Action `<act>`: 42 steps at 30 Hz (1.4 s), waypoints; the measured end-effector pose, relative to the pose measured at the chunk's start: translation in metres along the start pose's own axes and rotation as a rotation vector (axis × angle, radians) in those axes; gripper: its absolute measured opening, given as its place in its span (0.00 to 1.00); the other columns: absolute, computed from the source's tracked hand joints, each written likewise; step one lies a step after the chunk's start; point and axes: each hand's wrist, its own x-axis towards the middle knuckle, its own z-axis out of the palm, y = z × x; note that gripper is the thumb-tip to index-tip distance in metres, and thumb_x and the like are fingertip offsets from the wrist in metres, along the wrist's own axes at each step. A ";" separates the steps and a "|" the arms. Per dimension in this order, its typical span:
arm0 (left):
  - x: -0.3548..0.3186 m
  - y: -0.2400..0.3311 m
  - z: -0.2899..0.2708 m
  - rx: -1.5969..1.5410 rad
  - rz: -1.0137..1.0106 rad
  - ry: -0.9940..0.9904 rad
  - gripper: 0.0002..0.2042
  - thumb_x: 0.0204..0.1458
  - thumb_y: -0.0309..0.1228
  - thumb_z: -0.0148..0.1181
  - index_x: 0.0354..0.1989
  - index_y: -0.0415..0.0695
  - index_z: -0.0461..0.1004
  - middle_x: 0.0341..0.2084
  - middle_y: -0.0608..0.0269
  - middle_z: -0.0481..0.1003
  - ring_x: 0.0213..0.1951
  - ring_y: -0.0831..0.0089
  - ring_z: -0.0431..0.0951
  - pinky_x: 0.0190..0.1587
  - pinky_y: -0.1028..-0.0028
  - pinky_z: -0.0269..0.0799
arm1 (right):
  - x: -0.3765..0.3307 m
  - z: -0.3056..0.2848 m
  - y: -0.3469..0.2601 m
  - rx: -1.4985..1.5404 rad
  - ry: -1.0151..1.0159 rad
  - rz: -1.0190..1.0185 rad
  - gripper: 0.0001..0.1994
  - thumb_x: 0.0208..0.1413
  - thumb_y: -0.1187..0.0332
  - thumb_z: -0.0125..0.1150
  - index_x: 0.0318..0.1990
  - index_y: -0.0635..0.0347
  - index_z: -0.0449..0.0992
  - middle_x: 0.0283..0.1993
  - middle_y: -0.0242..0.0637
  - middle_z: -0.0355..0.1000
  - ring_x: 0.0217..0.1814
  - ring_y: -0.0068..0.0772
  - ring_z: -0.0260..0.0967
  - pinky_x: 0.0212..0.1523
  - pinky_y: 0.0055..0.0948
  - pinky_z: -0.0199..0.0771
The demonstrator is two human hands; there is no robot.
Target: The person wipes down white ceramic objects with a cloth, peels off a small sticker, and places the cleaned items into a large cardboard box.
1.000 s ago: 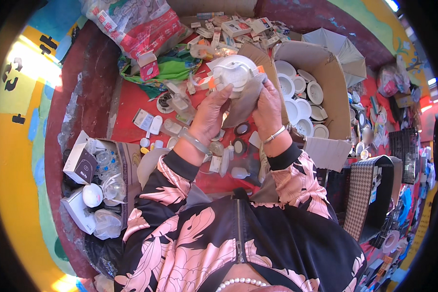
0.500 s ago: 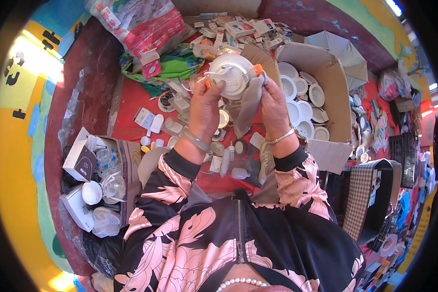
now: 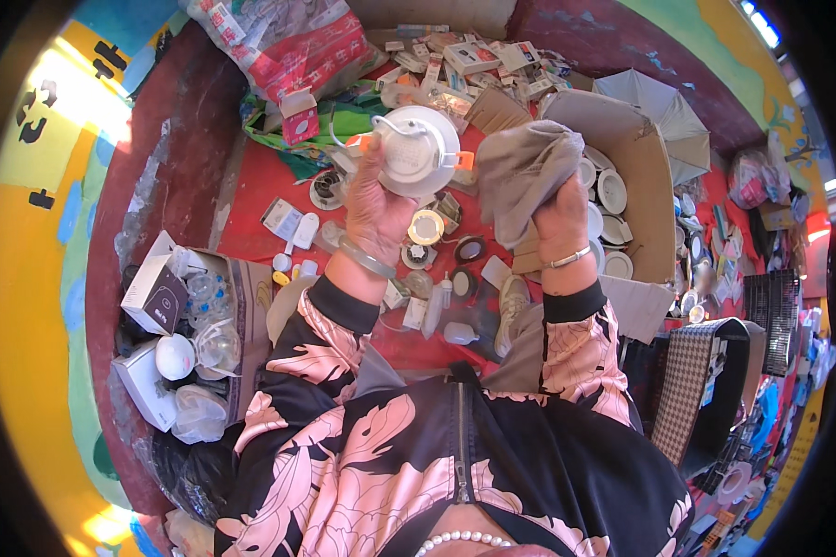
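Observation:
A round white downlight (image 3: 420, 153) with orange-tipped spring clips and a white cable is raised in front of me. My left hand (image 3: 377, 200) grips it by its left and lower edge. Bunched in my right hand (image 3: 563, 218) is a grey-brown cloth (image 3: 528, 172), held just right of the downlight and apart from it. The cloth hides most of the right fingers. Below the hands, a lit-looking round lamp (image 3: 425, 226) and several other small round fittings lie on the red ground cover (image 3: 251, 200).
An open cardboard box (image 3: 655, 186) of white round lights stands at right. Small cartons (image 3: 474, 58) pile up at the back, beside a red-and-white bag (image 3: 297, 56). At left, another box (image 3: 255, 316) holds plastic-wrapped bulbs. A checked case (image 3: 683, 390) stands at lower right.
My right hand has moved right with the cloth, away from the downlight's edge. The downlight stays in my left hand, shifted slightly left and turned.

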 end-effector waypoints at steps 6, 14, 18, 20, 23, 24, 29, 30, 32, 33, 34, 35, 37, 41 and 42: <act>-0.002 -0.011 0.003 0.177 0.000 -0.026 0.25 0.43 0.26 0.64 0.51 0.41 0.63 0.44 0.56 0.71 0.48 0.63 0.72 0.52 0.60 0.68 | -0.010 0.000 0.013 -0.187 -0.234 0.139 0.14 0.61 0.62 0.45 0.46 0.64 0.68 0.40 0.36 0.70 0.39 0.28 0.69 0.42 0.26 0.70; -0.006 -0.015 0.008 0.330 0.047 -0.026 0.28 0.39 0.19 0.64 0.52 0.41 0.62 0.42 0.58 0.71 0.45 0.66 0.73 0.49 0.66 0.70 | -0.028 0.025 0.010 -0.501 -0.376 0.297 0.16 0.52 0.75 0.51 0.49 0.67 0.68 0.43 0.32 0.70 0.43 0.20 0.67 0.46 0.20 0.66; -0.011 -0.017 0.011 0.368 0.042 -0.031 0.28 0.39 0.19 0.64 0.51 0.41 0.62 0.42 0.58 0.71 0.44 0.67 0.73 0.49 0.67 0.70 | -0.021 0.014 0.011 -0.538 -0.420 0.315 0.16 0.51 0.75 0.52 0.48 0.67 0.69 0.42 0.32 0.70 0.43 0.20 0.67 0.46 0.21 0.67; -0.012 -0.017 0.013 0.358 0.065 -0.033 0.27 0.39 0.19 0.64 0.51 0.41 0.63 0.42 0.58 0.71 0.44 0.68 0.73 0.49 0.68 0.70 | -0.023 0.013 0.013 -0.516 -0.426 0.261 0.15 0.51 0.75 0.52 0.48 0.68 0.69 0.42 0.32 0.70 0.42 0.20 0.67 0.46 0.21 0.67; -0.011 -0.015 0.015 0.363 0.066 -0.060 0.27 0.40 0.18 0.63 0.52 0.41 0.63 0.42 0.59 0.71 0.45 0.68 0.73 0.49 0.68 0.70 | -0.031 0.019 0.017 -0.542 -0.380 0.117 0.15 0.52 0.77 0.50 0.48 0.68 0.69 0.42 0.31 0.70 0.42 0.20 0.67 0.45 0.21 0.67; -0.010 -0.015 0.016 0.366 0.061 -0.074 0.27 0.40 0.18 0.63 0.52 0.42 0.63 0.43 0.59 0.71 0.45 0.68 0.73 0.49 0.68 0.70 | -0.033 0.020 0.019 -0.542 -0.361 0.094 0.14 0.53 0.77 0.50 0.48 0.68 0.68 0.42 0.31 0.70 0.42 0.19 0.67 0.45 0.21 0.67; -0.013 -0.017 0.021 0.415 -0.006 -0.104 0.26 0.41 0.17 0.62 0.52 0.42 0.63 0.43 0.59 0.72 0.45 0.68 0.73 0.48 0.68 0.71 | -0.031 0.014 0.019 -0.499 -0.322 0.013 0.13 0.55 0.76 0.49 0.48 0.66 0.69 0.42 0.31 0.70 0.42 0.18 0.66 0.44 0.19 0.67; -0.014 -0.017 0.021 0.427 -0.030 -0.116 0.26 0.41 0.17 0.62 0.52 0.42 0.63 0.42 0.59 0.72 0.44 0.69 0.74 0.48 0.69 0.71 | -0.031 0.014 0.016 -0.521 -0.332 0.002 0.13 0.55 0.76 0.50 0.48 0.66 0.69 0.41 0.30 0.70 0.41 0.19 0.66 0.44 0.19 0.68; -0.013 -0.018 0.013 0.564 -0.068 -0.145 0.28 0.42 0.18 0.62 0.55 0.43 0.61 0.45 0.58 0.71 0.46 0.67 0.73 0.49 0.67 0.70 | -0.032 0.018 0.007 -0.563 -0.353 -0.018 0.13 0.55 0.75 0.51 0.48 0.65 0.69 0.40 0.29 0.70 0.41 0.19 0.67 0.43 0.19 0.68; -0.013 -0.018 0.010 0.632 -0.088 -0.159 0.29 0.42 0.18 0.61 0.56 0.44 0.60 0.46 0.58 0.70 0.47 0.66 0.72 0.50 0.66 0.70 | -0.032 0.018 0.004 -0.599 -0.362 0.021 0.13 0.55 0.75 0.51 0.48 0.65 0.70 0.40 0.29 0.70 0.40 0.19 0.66 0.43 0.19 0.68; -0.015 -0.018 0.009 0.648 -0.120 -0.168 0.29 0.42 0.18 0.62 0.56 0.43 0.60 0.45 0.60 0.71 0.47 0.69 0.72 0.49 0.68 0.70 | -0.031 0.018 0.000 -0.633 -0.371 0.061 0.12 0.55 0.75 0.51 0.47 0.65 0.70 0.39 0.29 0.70 0.40 0.18 0.66 0.42 0.19 0.68; -0.015 -0.017 0.008 0.698 -0.167 -0.191 0.29 0.42 0.19 0.63 0.56 0.42 0.60 0.45 0.61 0.71 0.47 0.70 0.72 0.49 0.69 0.70 | -0.031 0.016 -0.003 -0.669 -0.379 0.101 0.12 0.54 0.76 0.51 0.47 0.65 0.70 0.38 0.28 0.70 0.40 0.18 0.66 0.42 0.19 0.67; -0.015 -0.015 0.006 0.798 -0.260 -0.236 0.30 0.42 0.20 0.63 0.56 0.41 0.60 0.45 0.62 0.71 0.46 0.72 0.72 0.49 0.71 0.69 | -0.026 0.011 -0.007 -0.850 -0.438 0.089 0.12 0.53 0.76 0.52 0.45 0.65 0.71 0.37 0.28 0.70 0.38 0.17 0.64 0.40 0.18 0.67; -0.014 -0.017 0.003 0.932 -0.400 -0.356 0.31 0.40 0.21 0.65 0.56 0.40 0.59 0.45 0.64 0.70 0.47 0.75 0.70 0.50 0.73 0.67 | -0.027 0.014 -0.012 -1.098 -0.539 0.157 0.11 0.51 0.75 0.54 0.42 0.66 0.73 0.33 0.27 0.69 0.34 0.15 0.62 0.35 0.18 0.65; -0.015 -0.017 0.003 0.969 -0.439 -0.360 0.31 0.40 0.22 0.65 0.55 0.40 0.59 0.45 0.64 0.70 0.47 0.76 0.70 0.50 0.74 0.66 | -0.027 0.014 -0.011 -1.161 -0.528 0.215 0.11 0.50 0.74 0.55 0.41 0.66 0.73 0.30 0.25 0.68 0.32 0.14 0.61 0.32 0.18 0.65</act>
